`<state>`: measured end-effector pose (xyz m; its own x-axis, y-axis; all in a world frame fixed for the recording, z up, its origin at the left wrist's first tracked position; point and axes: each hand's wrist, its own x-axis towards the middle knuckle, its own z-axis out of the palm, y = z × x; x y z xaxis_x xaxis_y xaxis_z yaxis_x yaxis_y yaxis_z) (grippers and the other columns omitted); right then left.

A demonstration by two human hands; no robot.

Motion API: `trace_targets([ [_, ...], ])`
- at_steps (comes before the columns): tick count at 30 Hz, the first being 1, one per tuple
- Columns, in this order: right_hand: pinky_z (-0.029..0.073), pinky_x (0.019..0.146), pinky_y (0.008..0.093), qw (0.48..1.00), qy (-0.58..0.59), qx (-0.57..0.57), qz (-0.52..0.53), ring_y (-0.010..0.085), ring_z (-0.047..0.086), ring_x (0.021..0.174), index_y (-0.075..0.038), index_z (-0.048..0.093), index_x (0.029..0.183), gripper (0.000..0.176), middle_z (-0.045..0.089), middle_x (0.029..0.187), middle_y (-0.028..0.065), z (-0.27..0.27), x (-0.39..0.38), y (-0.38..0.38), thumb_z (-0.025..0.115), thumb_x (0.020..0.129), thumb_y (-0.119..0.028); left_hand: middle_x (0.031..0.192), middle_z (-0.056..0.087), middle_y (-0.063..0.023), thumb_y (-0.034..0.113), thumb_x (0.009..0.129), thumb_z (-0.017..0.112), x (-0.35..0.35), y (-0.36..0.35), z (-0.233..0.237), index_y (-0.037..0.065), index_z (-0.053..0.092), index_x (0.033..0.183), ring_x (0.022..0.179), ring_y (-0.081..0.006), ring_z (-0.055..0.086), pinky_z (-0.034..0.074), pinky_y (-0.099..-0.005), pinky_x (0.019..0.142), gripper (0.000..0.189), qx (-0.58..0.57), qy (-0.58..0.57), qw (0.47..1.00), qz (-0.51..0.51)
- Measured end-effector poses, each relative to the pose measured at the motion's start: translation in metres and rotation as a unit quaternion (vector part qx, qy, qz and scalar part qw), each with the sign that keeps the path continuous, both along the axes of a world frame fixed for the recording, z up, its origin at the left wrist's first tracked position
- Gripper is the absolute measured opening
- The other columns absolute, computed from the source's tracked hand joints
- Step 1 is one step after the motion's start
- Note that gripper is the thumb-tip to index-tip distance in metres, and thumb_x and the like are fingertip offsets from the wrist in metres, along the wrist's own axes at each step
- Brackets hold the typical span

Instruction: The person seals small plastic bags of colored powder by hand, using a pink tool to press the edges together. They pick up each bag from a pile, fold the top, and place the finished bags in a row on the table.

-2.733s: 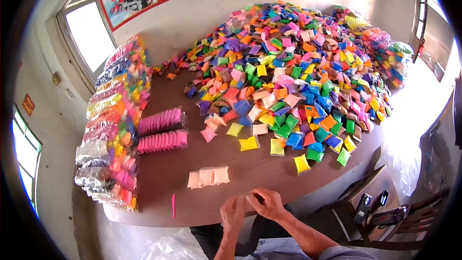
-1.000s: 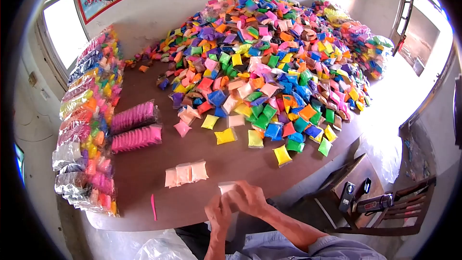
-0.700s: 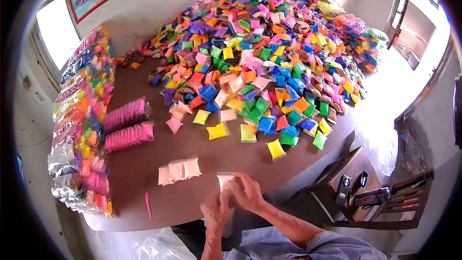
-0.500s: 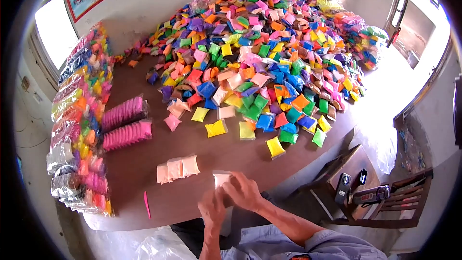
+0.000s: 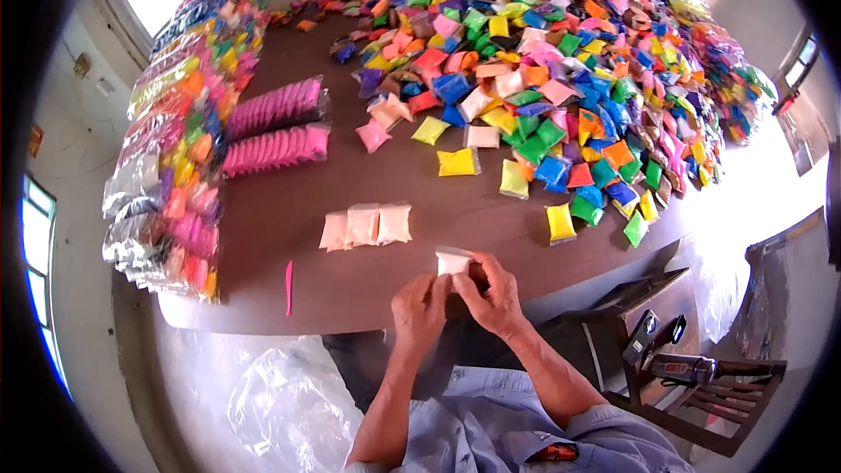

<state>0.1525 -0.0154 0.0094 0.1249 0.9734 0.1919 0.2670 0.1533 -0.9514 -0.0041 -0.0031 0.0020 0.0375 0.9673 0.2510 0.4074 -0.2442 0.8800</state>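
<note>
Between my two hands, at the table's front edge, is a small clear packet with pale pink filling. My left hand has its fingers curled at the packet's lower left corner. The thumb and fingers of my right hand pinch its right side. Just left and beyond lie three peach packets in an overlapping row. A thin pink plastic strip lies further left, pointing away from me.
A large heap of colourful packets covers the table's far side. Two rows of pink packets lie at left, beside stacked bags of mixed packets. A wooden chair with dark devices on it stands at right. Clear plastic sheeting lies below the table.
The view has tilted down and turned, so the table sits higher in it. My right hand has shifted from over the packet's top to its right side. The packet stays between both hands.
</note>
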Motion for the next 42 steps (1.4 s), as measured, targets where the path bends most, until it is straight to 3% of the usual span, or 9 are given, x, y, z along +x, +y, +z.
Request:
trace_targets([
  [3,0.056,0.075,0.0296,0.999,0.003,-0.03,-0.034,0.0114,0.069,0.086,-0.001,0.065,0.124,0.027,0.075,0.095,0.0094,-0.011,-0.004,0.001,0.068,0.1,-0.012,0.081,0.069,-0.0199,0.01,0.099,0.07,0.0,0.0,-0.004,-0.002,0.072,0.096,0.069,-0.0275,0.068,0.052,-0.0375,0.065,0.013,0.001,0.015,1.0,0.01],
  [5,0.056,0.072,0.0294,0.997,0.004,0.035,-0.067,0.0129,0.069,0.08,0.001,0.07,0.115,0.02,0.074,0.091,0.0113,-0.007,-0.007,0.006,0.069,0.098,-0.01,0.081,0.069,-0.0191,0.011,0.099,0.07,0.0,-0.001,-0.007,-0.002,0.071,0.094,0.07,-0.0265,0.068,0.052,-0.0374,0.065,0.014,-0.004,0.015,1.0,0.0],
  [7,0.056,0.077,0.0293,0.997,0.016,0.046,-0.06,0.0125,0.069,0.086,0.001,0.07,0.116,0.019,0.075,0.096,0.0108,-0.003,-0.007,0.008,0.068,0.099,-0.008,0.081,0.069,-0.0183,0.013,0.098,0.071,-0.001,0.0,-0.001,-0.002,0.071,0.094,0.071,-0.0254,0.067,0.052,-0.0366,0.066,0.015,0.001,0.026,1.0,-0.002],
  [11,0.055,0.082,0.03,0.999,0.011,0.035,-0.036,0.0154,0.07,0.092,0.001,0.071,0.113,0.017,0.075,0.099,0.0111,-0.011,-0.001,0.005,0.07,0.099,-0.008,0.083,0.066,-0.0188,0.015,0.099,0.072,0.003,0.001,0.007,-0.002,0.071,0.103,0.069,-0.0254,0.065,0.05,-0.0361,0.064,0.017,0.019,-0.086,0.996,-0.005],
  [19,0.052,0.077,0.0288,0.999,0.001,0.036,0.008,0.0126,0.065,0.085,0.001,0.071,0.111,0.016,0.073,0.094,0.0088,-0.005,-0.001,0.006,0.07,0.098,-0.008,0.084,0.067,-0.0183,0.009,0.095,0.075,0.0,0.002,-0.01,0.0,0.07,0.099,0.069,-0.0342,0.067,0.05,-0.0392,0.06,0.011,0.059,-0.022,0.998,0.019],
  [25,0.052,0.076,0.0283,0.999,0.006,0.035,-0.026,0.0109,0.064,0.085,0.002,0.072,0.108,0.013,0.072,0.091,0.0066,-0.007,-0.002,0.005,0.07,0.098,-0.007,0.079,0.065,-0.0156,0.012,0.097,0.074,-0.003,0.001,0.002,0.0,0.07,0.098,0.064,-0.0268,0.063,0.049,-0.0371,0.059,0.013,0.041,-0.057,0.997,0.007],
  [27,0.052,0.076,0.0281,1.0,0.004,0.025,-0.01,0.0111,0.064,0.084,0.001,0.072,0.107,0.013,0.072,0.091,0.0059,-0.005,-0.001,0.003,0.068,0.1,-0.009,0.078,0.064,-0.0139,0.014,0.098,0.073,-0.006,0.001,0.004,0.001,0.07,0.098,0.064,-0.0244,0.06,0.048,-0.0361,0.06,0.014,-0.023,-0.043,0.999,-0.012],
  [40,0.054,0.072,0.0314,0.999,-0.035,0.04,-0.005,0.0156,0.068,0.077,0.001,0.072,0.105,0.013,0.072,0.086,0.0108,-0.008,-0.002,0.006,0.07,0.096,-0.009,0.081,0.069,-0.0139,0.015,0.099,0.071,-0.003,-0.001,-0.014,-0.001,0.072,0.101,0.069,-0.0213,0.064,0.051,-0.0344,0.064,0.016,0.004,-0.065,0.998,0.016],
  [42,0.054,0.072,0.0313,0.999,-0.026,0.031,-0.017,0.016,0.069,0.078,0.001,0.072,0.105,0.013,0.073,0.087,0.0111,-0.014,0.0,0.005,0.07,0.096,-0.008,0.084,0.067,-0.0185,0.015,0.095,0.075,-0.003,-0.001,-0.003,0.001,0.07,0.096,0.073,-0.0357,0.066,0.051,-0.0395,0.064,0.015,-0.033,-0.057,0.998,0.007],
])
